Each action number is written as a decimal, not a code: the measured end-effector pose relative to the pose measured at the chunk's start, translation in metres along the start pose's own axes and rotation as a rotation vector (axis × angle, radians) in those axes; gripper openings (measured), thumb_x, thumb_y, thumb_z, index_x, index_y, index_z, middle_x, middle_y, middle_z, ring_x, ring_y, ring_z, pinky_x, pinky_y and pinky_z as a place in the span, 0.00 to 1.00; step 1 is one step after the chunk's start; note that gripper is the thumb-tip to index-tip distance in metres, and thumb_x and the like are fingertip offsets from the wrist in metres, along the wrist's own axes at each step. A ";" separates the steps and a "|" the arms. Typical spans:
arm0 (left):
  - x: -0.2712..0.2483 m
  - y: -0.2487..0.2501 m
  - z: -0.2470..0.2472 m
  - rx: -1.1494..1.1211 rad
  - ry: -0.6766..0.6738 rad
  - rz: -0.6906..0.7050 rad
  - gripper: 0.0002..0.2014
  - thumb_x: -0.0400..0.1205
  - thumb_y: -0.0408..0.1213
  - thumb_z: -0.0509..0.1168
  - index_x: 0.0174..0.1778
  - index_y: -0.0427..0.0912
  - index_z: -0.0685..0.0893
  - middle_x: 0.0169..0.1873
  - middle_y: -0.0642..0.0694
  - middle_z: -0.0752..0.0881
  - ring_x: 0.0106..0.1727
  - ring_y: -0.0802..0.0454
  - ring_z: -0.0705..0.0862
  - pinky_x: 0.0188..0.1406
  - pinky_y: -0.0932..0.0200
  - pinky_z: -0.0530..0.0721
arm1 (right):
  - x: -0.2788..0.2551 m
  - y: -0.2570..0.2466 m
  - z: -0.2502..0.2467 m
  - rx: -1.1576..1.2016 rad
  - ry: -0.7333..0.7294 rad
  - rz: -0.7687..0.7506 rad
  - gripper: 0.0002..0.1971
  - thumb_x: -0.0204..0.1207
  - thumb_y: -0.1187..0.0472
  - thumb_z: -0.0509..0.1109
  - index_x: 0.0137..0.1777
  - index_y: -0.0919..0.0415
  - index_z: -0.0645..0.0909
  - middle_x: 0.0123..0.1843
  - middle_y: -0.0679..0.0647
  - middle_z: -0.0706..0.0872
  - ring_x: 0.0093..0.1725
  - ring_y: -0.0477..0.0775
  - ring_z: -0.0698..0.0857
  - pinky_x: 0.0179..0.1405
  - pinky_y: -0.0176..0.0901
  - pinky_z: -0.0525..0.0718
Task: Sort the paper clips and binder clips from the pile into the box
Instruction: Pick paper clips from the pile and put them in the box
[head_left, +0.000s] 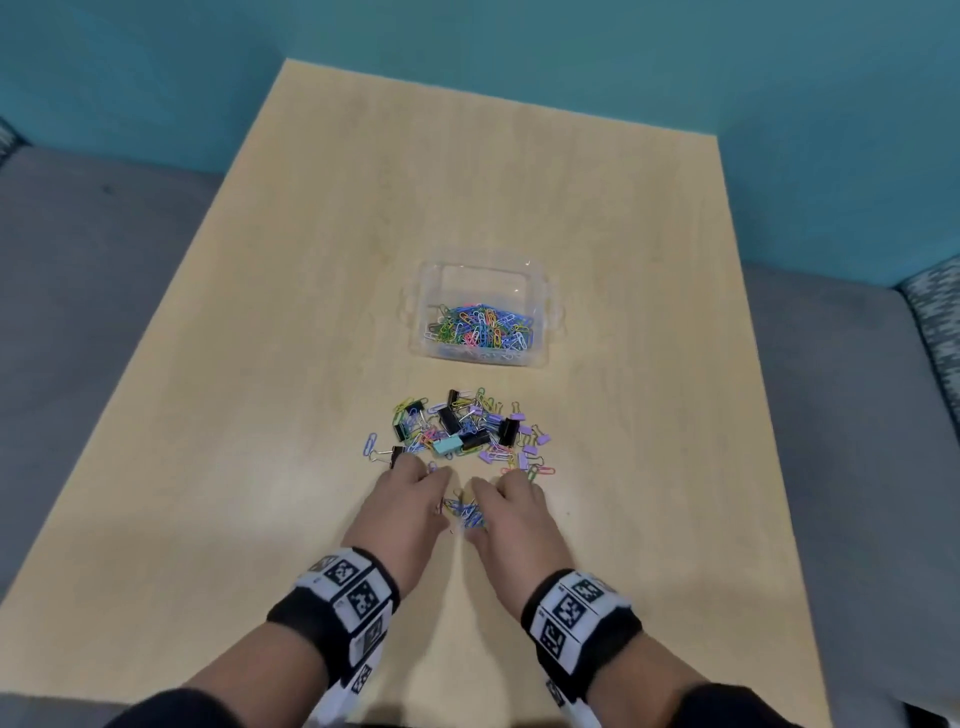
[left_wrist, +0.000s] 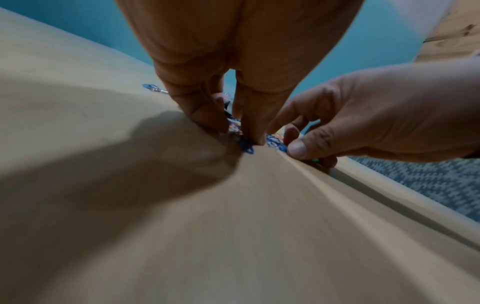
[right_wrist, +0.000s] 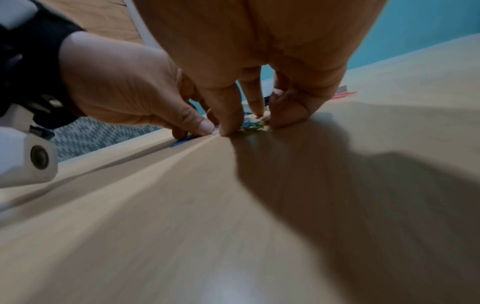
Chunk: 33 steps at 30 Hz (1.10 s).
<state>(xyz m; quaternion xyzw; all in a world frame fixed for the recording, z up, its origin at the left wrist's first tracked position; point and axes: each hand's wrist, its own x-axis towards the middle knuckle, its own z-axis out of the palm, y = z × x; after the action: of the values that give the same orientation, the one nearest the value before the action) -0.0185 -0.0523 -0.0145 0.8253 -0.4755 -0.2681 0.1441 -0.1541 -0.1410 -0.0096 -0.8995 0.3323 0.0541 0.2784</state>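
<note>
A mixed pile (head_left: 460, 434) of coloured paper clips and black, lilac and teal binder clips lies on the table just in front of my hands. Behind it stands the clear plastic box (head_left: 540, 291), holding several paper clips. A small heap of mostly blue paper clips (head_left: 464, 512) lies between my hands. My left hand (head_left: 434, 488) (left_wrist: 241, 135) has its thumb and fingertips down on this heap, pinching at blue clips (left_wrist: 246, 147). My right hand (head_left: 488, 493) (right_wrist: 244, 125) curls thumb and fingers onto the same heap (right_wrist: 253, 124) from the other side.
The light wooden table (head_left: 311, 312) stretches wide on both sides of the pile and beyond the box. Grey upholstery (head_left: 78, 286) flanks it left and right, and a teal wall (head_left: 519, 41) rises behind. A single blue clip (head_left: 370, 444) lies left of the pile.
</note>
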 end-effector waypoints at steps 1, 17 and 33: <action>0.004 0.001 -0.001 0.016 -0.003 0.015 0.16 0.75 0.36 0.69 0.59 0.47 0.80 0.50 0.47 0.73 0.49 0.44 0.79 0.48 0.52 0.81 | 0.005 -0.001 0.001 0.001 0.010 -0.017 0.14 0.76 0.62 0.68 0.60 0.54 0.74 0.54 0.53 0.70 0.54 0.57 0.71 0.50 0.47 0.77; 0.005 0.017 -0.005 0.168 -0.066 -0.039 0.06 0.78 0.29 0.58 0.46 0.43 0.75 0.48 0.43 0.75 0.47 0.42 0.78 0.37 0.55 0.65 | 0.010 -0.007 -0.001 -0.219 -0.054 -0.129 0.15 0.58 0.67 0.79 0.39 0.58 0.76 0.35 0.56 0.79 0.32 0.60 0.80 0.24 0.44 0.75; 0.012 0.032 -0.023 0.175 -0.194 -0.064 0.05 0.77 0.32 0.59 0.47 0.44 0.72 0.52 0.44 0.76 0.50 0.42 0.78 0.38 0.56 0.65 | 0.022 0.013 -0.018 -0.243 -0.163 -0.085 0.16 0.48 0.65 0.79 0.31 0.58 0.75 0.29 0.54 0.79 0.24 0.56 0.78 0.20 0.38 0.64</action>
<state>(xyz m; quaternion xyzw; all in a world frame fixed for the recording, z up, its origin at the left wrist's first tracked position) -0.0235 -0.0792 0.0165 0.8196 -0.4823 -0.3088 0.0161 -0.1472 -0.1716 -0.0064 -0.9325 0.2610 0.1551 0.1955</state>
